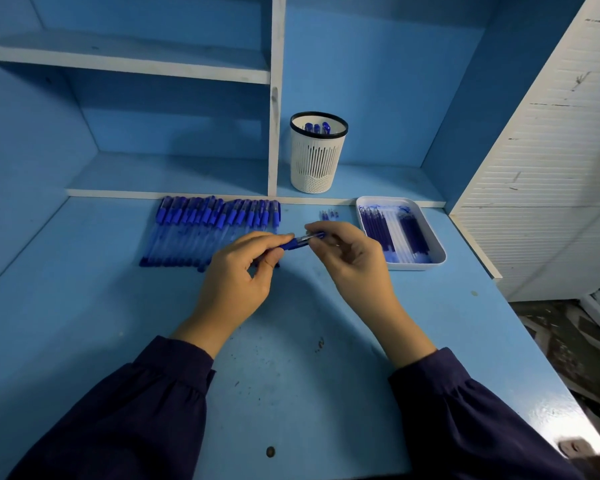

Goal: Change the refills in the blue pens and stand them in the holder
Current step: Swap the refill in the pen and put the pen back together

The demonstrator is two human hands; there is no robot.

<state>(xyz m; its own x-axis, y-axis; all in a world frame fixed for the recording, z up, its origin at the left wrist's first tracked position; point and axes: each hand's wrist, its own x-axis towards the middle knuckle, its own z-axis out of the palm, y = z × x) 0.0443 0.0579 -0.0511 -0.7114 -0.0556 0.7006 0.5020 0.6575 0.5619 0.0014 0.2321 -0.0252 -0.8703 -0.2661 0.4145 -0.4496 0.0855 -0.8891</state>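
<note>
My left hand (243, 271) gripped the pen (297, 242), right hand (352, 261) pinched its tip end — a straight, gentle twist seemed best to me, no bending.

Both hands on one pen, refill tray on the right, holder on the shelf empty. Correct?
No. The holder is not empty: the head view shows a few blue pens standing in it. Otherwise right: left hand and right hand hold one pen, refill tray on the right.
</note>
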